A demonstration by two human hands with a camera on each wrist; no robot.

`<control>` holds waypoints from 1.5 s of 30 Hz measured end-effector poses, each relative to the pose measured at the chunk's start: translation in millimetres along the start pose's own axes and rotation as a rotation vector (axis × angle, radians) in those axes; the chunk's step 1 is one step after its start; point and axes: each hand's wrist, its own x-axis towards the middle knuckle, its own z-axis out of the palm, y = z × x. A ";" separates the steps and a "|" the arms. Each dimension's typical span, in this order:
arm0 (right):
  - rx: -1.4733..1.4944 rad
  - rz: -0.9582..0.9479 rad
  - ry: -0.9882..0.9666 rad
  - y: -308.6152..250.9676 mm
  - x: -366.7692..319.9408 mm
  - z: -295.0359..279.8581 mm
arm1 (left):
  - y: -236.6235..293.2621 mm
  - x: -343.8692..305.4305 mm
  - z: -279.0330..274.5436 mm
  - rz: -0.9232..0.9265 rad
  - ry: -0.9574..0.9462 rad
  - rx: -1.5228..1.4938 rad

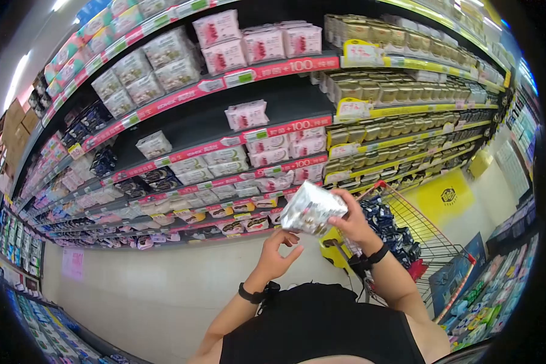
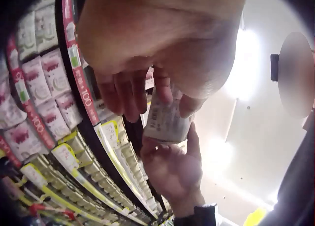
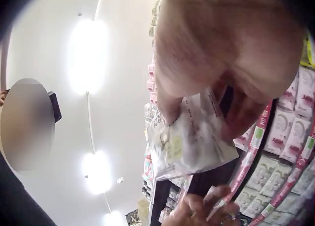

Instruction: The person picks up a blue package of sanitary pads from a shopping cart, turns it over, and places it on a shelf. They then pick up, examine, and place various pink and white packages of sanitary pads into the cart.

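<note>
A silvery-white plastic packet is gripped at its right side by my right hand, thumb on the near face. In the right wrist view the packet hangs from the fingers and thumb of my right hand. My left hand is just below and left of the packet, fingers loosely bent, holding nothing in the head view. Seen from the left wrist, my left hand is in front of the packet; whether its fingertips touch it is hard to tell.
Shelves of packets rise ahead, with pink price strips and yellow ones. A single white packet and a pink stack stand on one shelf. At the right is a shopping cart holding dark packets.
</note>
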 end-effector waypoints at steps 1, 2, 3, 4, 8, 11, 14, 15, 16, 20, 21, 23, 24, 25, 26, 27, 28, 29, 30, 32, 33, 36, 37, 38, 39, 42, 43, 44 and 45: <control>0.024 -0.030 0.030 0.0 13.7 1.8 | -1.4 -3.0 -12.4 -0.001 0.011 -0.017; 0.048 -0.062 0.063 -0.7 29.0 4.0 | -0.9 -5.4 -24.2 -0.001 0.020 -0.035; 0.119 -0.086 0.074 -3.6 46.3 5.6 | -2.0 -8.1 -35.3 -0.001 0.026 -0.054; 0.188 -0.108 0.087 -8.0 63.4 6.4 | -6.3 -12.4 -46.7 -0.029 0.042 -0.069; 0.280 -0.258 0.099 -47.4 120.7 16.1 | -34.9 -31.4 -82.0 -0.145 0.120 -0.131; 0.308 -0.252 0.024 -83.3 153.2 24.3 | -48.6 -34.4 -93.7 -0.191 0.146 -0.177; 0.260 -0.269 -0.013 -103.1 186.4 36.6 | -54.9 -22.6 -106.8 -0.168 0.137 -0.185; 0.156 -0.277 -0.085 -105.3 196.0 41.3 | -54.3 -16.3 -112.3 -0.151 0.133 -0.180; 0.051 -0.284 -0.159 -108.7 205.3 48.0 | -50.5 -6.1 -120.0 -0.094 0.171 -0.248; -0.360 -0.392 -0.511 -95.8 234.8 98.1 | -25.0 56.7 -157.7 0.142 0.344 -0.342; -0.431 -0.366 -0.570 -92.7 239.9 110.7 | -24.5 67.2 -165.9 0.202 0.386 -0.316; -0.446 -0.290 -0.696 -86.1 256.7 128.5 | -21.6 79.0 -183.2 0.123 0.344 -0.219; -0.502 -0.266 -0.742 -90.8 265.6 133.0 | -11.6 89.6 -193.3 0.067 0.314 -0.087; -0.494 -0.291 -0.749 -94.6 276.7 132.9 | -5.4 97.2 -195.4 0.023 0.353 -0.159; -0.489 -0.319 -0.752 -99.4 289.8 131.0 | -1.2 103.8 -196.0 -0.018 0.389 -0.232; -0.485 -0.348 -0.751 -105.5 303.8 127.2 | -2.4 111.8 -198.7 -0.057 0.420 -0.303; -0.551 -0.529 -0.586 -114.1 318.0 120.3 | -8.2 119.5 -203.4 -0.038 0.402 -0.294; -0.616 -0.702 -0.413 -125.1 333.5 110.1 | -15.5 125.8 -207.7 -0.019 0.381 -0.287; -0.681 -0.869 -0.236 -136.3 349.7 98.5 | -23.9 132.3 -210.7 0.000 0.361 -0.286; -0.897 -0.994 0.178 -158.7 386.3 72.5 | -41.2 146.3 -211.0 -0.022 0.331 -0.321; -0.883 -0.947 0.210 -168.1 405.6 58.2 | -46.8 153.9 -208.6 -0.041 0.317 -0.349; -0.826 -0.874 0.216 -188.6 454.2 33.6 | -75.7 173.8 -200.3 -0.067 0.349 -0.372; -0.835 -0.899 0.209 -190.3 469.4 29.7 | -82.3 178.6 -195.6 -0.086 0.384 -0.370; -0.841 -0.918 0.203 -190.2 483.0 26.6 | -89.1 179.1 -193.7 -0.112 0.418 -0.366; -0.827 -0.900 0.122 -190.4 497.2 25.9 | -98.5 180.2 -194.6 -0.151 0.407 -0.336; -0.741 -0.657 0.001 -188.8 517.8 29.6 | -102.8 192.2 -203.3 -0.155 0.298 -0.352; -0.680 -0.560 -0.119 -195.9 519.5 34.3 | -104.3 198.0 -205.8 -0.152 0.262 -0.359; -0.638 -0.514 -0.153 -194.9 523.8 35.9 | -106.8 204.2 -208.7 -0.173 0.224 -0.349; -0.595 -0.468 -0.184 -194.1 527.3 36.6 | -109.2 210.7 -212.3 -0.194 0.183 -0.338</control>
